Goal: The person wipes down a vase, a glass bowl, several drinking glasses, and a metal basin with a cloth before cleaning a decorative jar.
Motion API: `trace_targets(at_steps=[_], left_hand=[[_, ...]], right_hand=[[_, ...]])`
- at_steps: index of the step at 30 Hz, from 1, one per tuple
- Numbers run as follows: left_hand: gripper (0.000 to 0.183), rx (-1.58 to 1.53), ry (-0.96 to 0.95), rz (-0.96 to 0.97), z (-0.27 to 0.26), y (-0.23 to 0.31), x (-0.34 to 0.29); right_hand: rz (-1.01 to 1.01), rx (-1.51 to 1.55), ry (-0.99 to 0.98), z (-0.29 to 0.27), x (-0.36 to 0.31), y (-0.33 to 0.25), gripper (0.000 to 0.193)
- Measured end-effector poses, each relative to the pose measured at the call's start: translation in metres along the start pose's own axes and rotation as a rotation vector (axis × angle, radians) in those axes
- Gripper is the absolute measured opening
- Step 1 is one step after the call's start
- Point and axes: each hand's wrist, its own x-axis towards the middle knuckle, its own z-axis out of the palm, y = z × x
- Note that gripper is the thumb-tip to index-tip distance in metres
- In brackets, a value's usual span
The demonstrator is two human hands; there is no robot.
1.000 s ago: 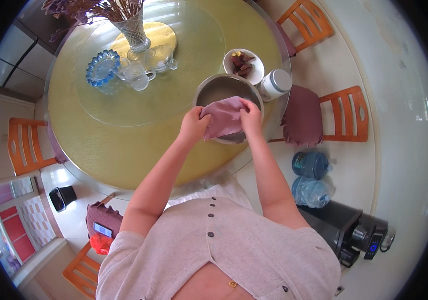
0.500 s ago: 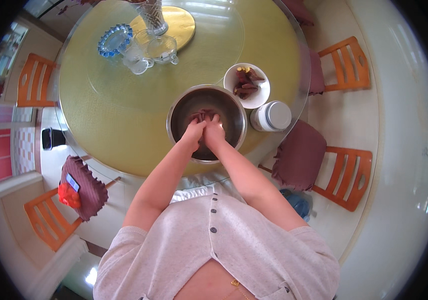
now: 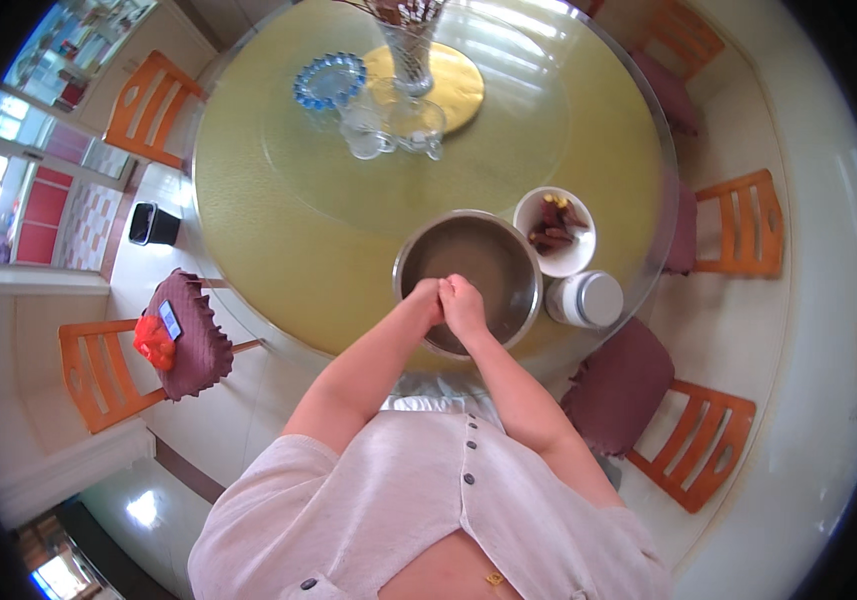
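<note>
Both fists, left hand [image 3: 426,298] and right hand [image 3: 464,303], press together clenched over the steel bowl [image 3: 493,250], so drips land inside; what they grip stays hidden.

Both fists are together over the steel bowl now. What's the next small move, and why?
Probably keep the left hand and right hand squeezing above the metal bowl. They are pressed together in fists over its cloudy water; what they grip is hidden, so any drips would fall into the bowl, not onto the yellow table.
</note>
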Motion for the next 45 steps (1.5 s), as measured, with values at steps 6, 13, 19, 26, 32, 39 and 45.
trace_targets(at_steps=[6, 13, 19, 26, 32, 39, 45], left_hand=[[0.024, 0.081, 0.097, 0.006, 0.013, -0.002, -0.025], [0.023, 0.254, 0.144, 0.157, -0.002, 0.017, -0.043], [0.031, -0.069, 0.115, -0.085, -0.016, 0.028, -0.038], [0.027, -0.201, -0.116, 0.056, -0.025, 0.013, -0.022], [0.03, -0.075, -0.035, 0.098, 0.019, 0.002, -0.05], [0.051, 0.012, 0.169, 0.206, 0.033, -0.005, -0.06], [0.053, 0.16, 0.164, 0.214, 0.036, -0.002, -0.075]], right_hand=[[0.014, -0.249, 0.004, -0.004, 0.027, 0.023, 0.031], [-0.086, -0.571, 0.14, -0.002, 0.051, 0.039, 0.036], [0.131, 0.17, -0.179, 0.012, 0.027, 0.011, 0.018], [-0.09, 0.056, 0.01, 0.006, -0.001, -0.02, 0.021], [0.082, 0.323, 0.151, 0.012, 0.011, 0.019, 0.033], [0.205, 0.857, 0.084, 0.018, 0.011, 0.008, 0.027], [0.142, 0.787, 0.176, 0.016, 0.01, -0.004, 0.021]])
